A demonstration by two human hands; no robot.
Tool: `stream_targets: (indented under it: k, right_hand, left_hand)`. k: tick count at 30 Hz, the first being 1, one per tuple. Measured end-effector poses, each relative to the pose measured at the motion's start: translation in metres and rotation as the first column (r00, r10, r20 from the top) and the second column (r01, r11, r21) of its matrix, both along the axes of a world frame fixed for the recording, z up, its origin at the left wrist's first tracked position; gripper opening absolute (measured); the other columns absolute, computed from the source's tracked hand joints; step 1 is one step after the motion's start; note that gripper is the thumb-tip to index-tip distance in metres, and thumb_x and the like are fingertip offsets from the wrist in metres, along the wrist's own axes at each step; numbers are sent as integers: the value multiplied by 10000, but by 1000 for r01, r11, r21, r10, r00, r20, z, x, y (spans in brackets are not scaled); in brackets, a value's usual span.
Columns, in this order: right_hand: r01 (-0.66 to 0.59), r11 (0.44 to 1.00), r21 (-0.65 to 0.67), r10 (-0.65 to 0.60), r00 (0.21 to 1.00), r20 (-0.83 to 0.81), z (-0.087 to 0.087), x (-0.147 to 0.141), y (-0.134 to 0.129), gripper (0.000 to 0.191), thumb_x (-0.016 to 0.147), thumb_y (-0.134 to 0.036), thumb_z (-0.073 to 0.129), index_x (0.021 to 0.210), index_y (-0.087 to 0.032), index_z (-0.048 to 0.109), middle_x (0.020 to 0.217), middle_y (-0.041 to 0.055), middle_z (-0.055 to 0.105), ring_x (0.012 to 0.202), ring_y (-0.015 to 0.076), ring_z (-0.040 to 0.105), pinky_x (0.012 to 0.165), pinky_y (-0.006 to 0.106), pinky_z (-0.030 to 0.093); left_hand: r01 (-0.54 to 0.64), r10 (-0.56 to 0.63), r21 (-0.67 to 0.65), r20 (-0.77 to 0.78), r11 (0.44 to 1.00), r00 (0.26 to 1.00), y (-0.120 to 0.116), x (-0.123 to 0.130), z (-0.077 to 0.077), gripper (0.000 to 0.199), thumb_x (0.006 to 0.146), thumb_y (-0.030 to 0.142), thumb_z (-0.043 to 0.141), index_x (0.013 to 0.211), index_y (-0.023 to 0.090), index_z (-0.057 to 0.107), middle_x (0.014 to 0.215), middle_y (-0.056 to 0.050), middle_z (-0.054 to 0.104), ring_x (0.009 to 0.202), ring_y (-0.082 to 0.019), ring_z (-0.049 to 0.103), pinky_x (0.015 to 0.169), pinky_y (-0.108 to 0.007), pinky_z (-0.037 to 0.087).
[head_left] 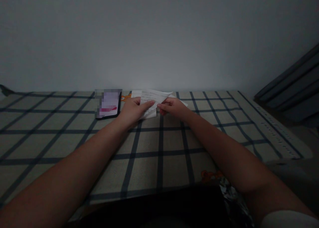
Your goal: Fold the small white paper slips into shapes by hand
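Between my two hands is a white sheet of paper (pixel 156 95) with faint lines of print, held up a little above the table. My left hand (pixel 134 107) grips its left side, thumb on top and fingers behind. The thumb and fingers of my right hand (pixel 173 107) pinch its lower right edge, where the paper slants up to a point. More white paper (pixel 151 114) shows beneath and behind the held sheet; whether it is a separate piece I cannot tell.
A tablet or large phone (pixel 109 103) with a lit, partly blurred screen lies left of my hands. The checked tablecloth (pixel 149 165) covers the table, which meets a plain wall (pixel 159 38). Dark folded fabric (pixel 294 88) hangs at the right. Crinkled shiny material (pixel 235 201) lies near my right forearm.
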State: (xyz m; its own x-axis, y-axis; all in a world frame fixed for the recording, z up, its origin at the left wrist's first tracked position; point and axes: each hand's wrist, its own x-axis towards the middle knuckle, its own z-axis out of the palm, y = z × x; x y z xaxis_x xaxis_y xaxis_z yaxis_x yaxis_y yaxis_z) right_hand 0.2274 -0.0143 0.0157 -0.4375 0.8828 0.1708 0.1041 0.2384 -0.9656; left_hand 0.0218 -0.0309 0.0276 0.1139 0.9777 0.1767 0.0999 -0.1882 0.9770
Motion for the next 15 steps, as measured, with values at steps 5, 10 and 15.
stream_targets:
  k: [5, 10, 15]
  right_hand:
    - [42, 998, -40, -42, 999, 0, 1, 1, 2, 305, 818, -417, 794, 750, -142, 681, 677, 28, 708, 615, 115, 639, 617, 250, 533]
    - [72, 995, -66, -72, 997, 4, 3, 1, 2, 321, 833, -413, 788, 711, -145, 661, 654, 23, 687, 594, 107, 612, 620, 252, 521]
    - [64, 994, -94, -74, 991, -109, 2, 2, 2, 403, 834, -519, 770, 695, -155, 668, 671, 29, 687, 618, 115, 630, 635, 256, 534]
  left_hand:
    - [4, 0, 74, -55, 997, 999, 3, -1, -8, 374, 751, 480, 858, 965, 173, 843, 1038, -106, 828, 929, -263, 766, 856, -360, 589]
    - [-17, 25, 110, -67, 994, 997, 5, -1, -14, 415, 769, 534, 836, 978, 176, 841, 1054, -110, 825, 959, -276, 766, 875, -380, 590]
    - [-33, 37, 100, -41, 994, 998, 5, -2, -10, 444, 747, 546, 846, 976, 166, 838, 1053, -123, 824, 946, -283, 765, 858, -382, 590]
